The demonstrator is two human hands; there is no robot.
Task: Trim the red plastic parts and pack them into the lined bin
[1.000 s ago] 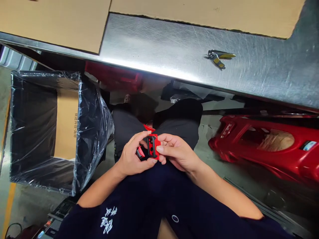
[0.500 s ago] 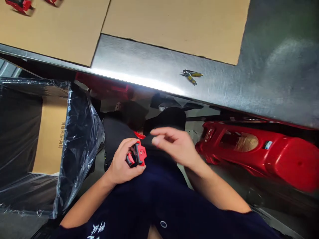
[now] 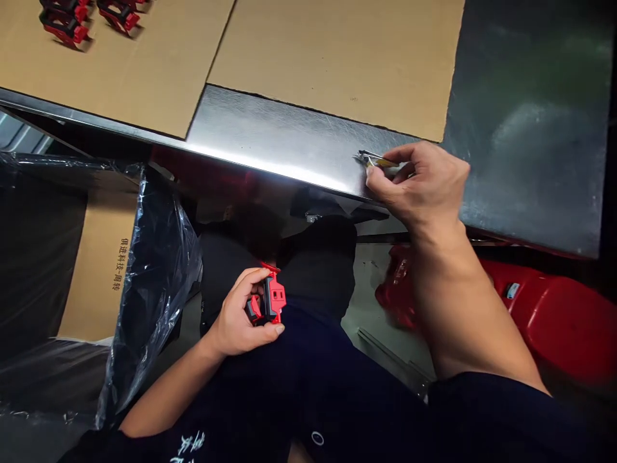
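Above my lap, my left hand [image 3: 241, 318] is closed around a red and black plastic part [image 3: 276, 297], thumb at its lower end and fingers over the top. My palm and fingers hide some of it. My right hand [image 3: 424, 180] reaches onto the metal table, with thumb and fingers closed about the handles of small cutting pliers [image 3: 373, 159]. The pliers have yellow and black handles, and their jaws point left. They lie at or very near the table surface; I cannot tell whether they are lifted.
Cardboard sheets [image 3: 332, 58] cover part of the metal table [image 3: 289, 141]. Several similar red and black parts [image 3: 67, 26] sit at the far left. A box lined with clear plastic [image 3: 139, 257] stands left of my legs. Under the table at right is a red plastic stool [image 3: 554, 315].
My right hand has moved from near the red and black part up and right to the pliers and closed on their handles. My left hand keeps its hold. The view has shifted slightly.
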